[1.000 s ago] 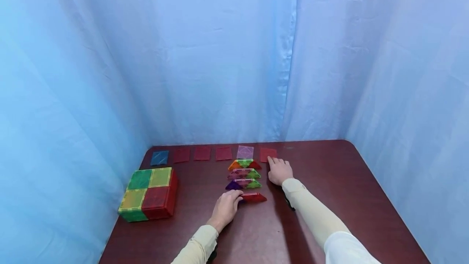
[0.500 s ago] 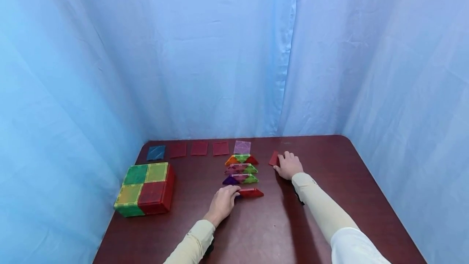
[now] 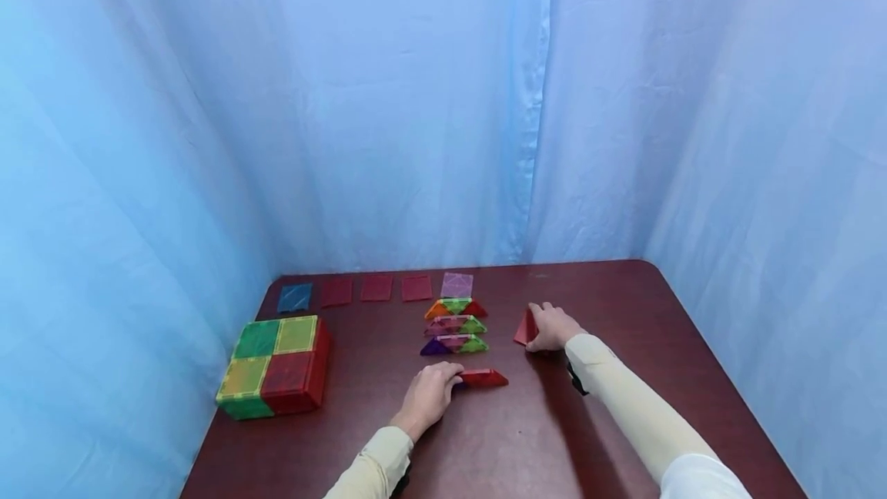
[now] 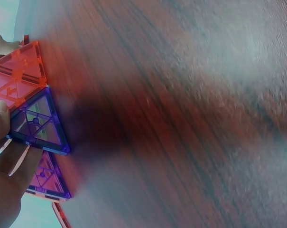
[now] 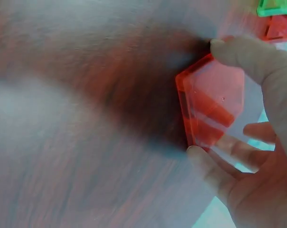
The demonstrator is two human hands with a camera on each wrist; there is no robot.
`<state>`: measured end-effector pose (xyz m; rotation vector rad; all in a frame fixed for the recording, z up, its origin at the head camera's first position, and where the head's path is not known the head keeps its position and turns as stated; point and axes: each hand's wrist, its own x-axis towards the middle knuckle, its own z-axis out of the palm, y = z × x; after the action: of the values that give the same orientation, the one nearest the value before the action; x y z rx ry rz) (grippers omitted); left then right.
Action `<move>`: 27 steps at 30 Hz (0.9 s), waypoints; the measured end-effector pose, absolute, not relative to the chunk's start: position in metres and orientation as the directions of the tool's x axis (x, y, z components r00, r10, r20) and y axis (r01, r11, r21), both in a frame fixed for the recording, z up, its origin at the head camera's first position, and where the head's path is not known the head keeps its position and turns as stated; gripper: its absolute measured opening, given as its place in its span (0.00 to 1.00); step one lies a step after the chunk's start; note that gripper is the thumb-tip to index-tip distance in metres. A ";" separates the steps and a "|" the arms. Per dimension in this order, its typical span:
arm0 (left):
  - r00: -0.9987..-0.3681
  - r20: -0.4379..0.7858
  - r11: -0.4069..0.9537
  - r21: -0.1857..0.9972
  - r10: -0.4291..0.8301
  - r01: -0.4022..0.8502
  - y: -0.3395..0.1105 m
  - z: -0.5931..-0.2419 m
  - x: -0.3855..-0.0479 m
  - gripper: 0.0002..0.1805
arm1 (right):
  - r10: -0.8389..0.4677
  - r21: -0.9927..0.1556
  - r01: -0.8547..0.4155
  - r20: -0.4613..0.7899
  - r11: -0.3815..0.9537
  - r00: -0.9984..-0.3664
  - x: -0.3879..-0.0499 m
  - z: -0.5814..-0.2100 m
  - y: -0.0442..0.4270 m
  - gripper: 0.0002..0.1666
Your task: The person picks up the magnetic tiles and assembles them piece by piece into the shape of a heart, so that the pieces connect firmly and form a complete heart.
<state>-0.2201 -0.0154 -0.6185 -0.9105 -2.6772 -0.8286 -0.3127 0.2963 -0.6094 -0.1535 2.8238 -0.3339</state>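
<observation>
Broadly, pale blue curtains (image 3: 388, 114) surround a dark reddish table (image 3: 665, 360), where a multicoloured block (image 3: 287, 376) sits at the left. The left hand (image 3: 426, 397) pinches the blue-purple triangle (image 4: 35, 121) ending the nearest red row (image 3: 487, 379), with three more rows (image 3: 455, 325) beyond it. The right hand (image 3: 554, 327) pinches a tilted red tile (image 5: 219, 85) right of these. Five flat square tiles (image 3: 376, 288) lie along the far edge.

A dark red-brown table (image 3: 499, 445) is enclosed by pale blue curtains (image 3: 402, 114) on three sides. At left, a boxy tile block (image 3: 286, 373) is topped with green, yellowish and red squares; along the far edge, five flat square tiles (image 3: 377, 288) are laid.
</observation>
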 end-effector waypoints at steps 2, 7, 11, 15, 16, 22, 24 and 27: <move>-0.792 0.337 0.652 0.451 0.508 0.610 -0.012 -0.619 -0.218 0.07 | -0.144 -0.233 -0.081 -0.268 0.969 -0.953 -0.305 -0.609 0.299 0.58; -0.784 0.326 0.643 0.448 0.529 0.621 -0.005 -0.619 -0.214 0.07 | -0.212 -0.290 -0.139 -0.238 0.947 -0.948 -0.288 -0.611 0.304 0.52; -0.768 0.344 0.635 0.432 0.540 0.640 -0.001 -0.619 -0.213 0.07 | -0.285 -0.428 -0.173 -0.214 0.887 -0.934 -0.278 -0.611 0.307 0.49; -0.750 0.374 0.630 0.407 0.546 0.661 0.000 -0.619 -0.211 0.06 | -0.358 -0.528 -0.211 -0.192 0.823 -0.914 -0.270 -0.611 0.304 0.48; -0.749 0.376 0.632 0.402 0.546 0.662 0.000 -0.619 -0.211 0.06 | -0.375 -0.554 -0.218 -0.188 0.804 -0.908 -0.269 -0.610 0.303 0.49; -0.745 0.368 0.637 0.387 0.556 0.667 0.001 -0.621 -0.211 0.07 | -0.472 -0.697 -0.222 -0.187 0.682 -0.861 -0.260 -0.605 0.295 0.49; -0.750 0.352 0.638 0.396 0.559 0.661 0.002 -0.620 -0.210 0.07 | -0.481 -0.723 -0.199 -0.205 0.662 -0.852 -0.258 -0.603 0.293 0.49; -0.761 0.325 0.643 0.408 0.561 0.648 0.002 -0.619 -0.210 0.08 | -0.485 -0.748 -0.173 -0.220 0.641 -0.847 -0.256 -0.602 0.291 0.49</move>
<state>-0.2099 0.0023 -0.6189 -0.9994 -2.6921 -0.7675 -0.2562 0.2913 -0.6019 -0.5192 2.4596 -1.0612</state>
